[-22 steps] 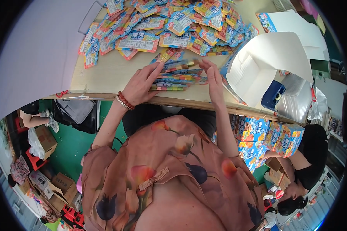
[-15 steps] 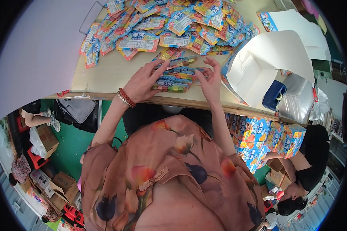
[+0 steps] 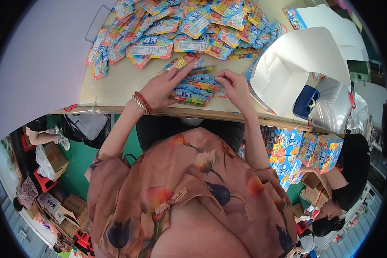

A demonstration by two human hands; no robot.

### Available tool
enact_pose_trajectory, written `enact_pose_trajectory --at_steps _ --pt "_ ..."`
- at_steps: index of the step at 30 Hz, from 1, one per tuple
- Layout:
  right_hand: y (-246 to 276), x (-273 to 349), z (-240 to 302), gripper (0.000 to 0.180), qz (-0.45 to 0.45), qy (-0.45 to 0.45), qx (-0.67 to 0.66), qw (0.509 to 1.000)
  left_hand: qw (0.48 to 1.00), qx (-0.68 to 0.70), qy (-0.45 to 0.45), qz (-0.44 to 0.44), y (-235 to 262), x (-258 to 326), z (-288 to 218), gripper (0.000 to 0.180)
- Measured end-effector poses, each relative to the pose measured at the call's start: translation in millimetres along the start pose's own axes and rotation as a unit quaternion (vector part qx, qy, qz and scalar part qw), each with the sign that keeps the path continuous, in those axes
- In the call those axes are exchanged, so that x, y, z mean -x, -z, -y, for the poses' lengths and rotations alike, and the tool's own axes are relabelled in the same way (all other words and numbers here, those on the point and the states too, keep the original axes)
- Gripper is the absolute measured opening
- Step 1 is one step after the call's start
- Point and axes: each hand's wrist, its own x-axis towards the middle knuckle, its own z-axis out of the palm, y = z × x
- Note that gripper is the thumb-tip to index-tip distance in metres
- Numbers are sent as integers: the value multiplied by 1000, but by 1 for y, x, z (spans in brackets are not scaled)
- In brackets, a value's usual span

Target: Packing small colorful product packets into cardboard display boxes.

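Note:
A short row of flat, colourful packets (image 3: 192,95) stands on edge, packed together near the table's front edge. Around its left end is my left hand (image 3: 161,89), thumb on the near side and fingers reaching over the far side. My right hand (image 3: 236,90) is at the right end, with thumb and index finger closed together beside the packets' edges. Whether a packet edge is between those fingertips is too small to tell. Just beyond the row, one more packet (image 3: 182,62) lies flat, partly behind my left fingers.
A large heap of similar packets (image 3: 193,26) covers the table's far side. To the right are an open white carton (image 3: 284,81) and a dark blue tape dispenser (image 3: 306,102). Printed boxes (image 3: 286,144) are stacked below the table's right edge, beside a person in black (image 3: 352,172).
My right thumb and index finger, apart before, have come together, and that hand has drawn slightly nearer and right. My left hand stays on the row. The view has shifted slightly.

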Motion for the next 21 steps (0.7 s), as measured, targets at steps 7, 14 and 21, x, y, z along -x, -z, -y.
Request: enact_pose_trajectory --at_steps 7,14,21 --pt "-2 18 14 13 -211 339 145 905 997 -12 5 -70 -12 15 -6 106" --pt "35 46 62 15 -212 249 212 921 999 -32 11 -36 -12 17 -11 95" --pt "37 39 63 19 -288 199 213 912 999 -19 -34 -34 -12 18 -5 72"
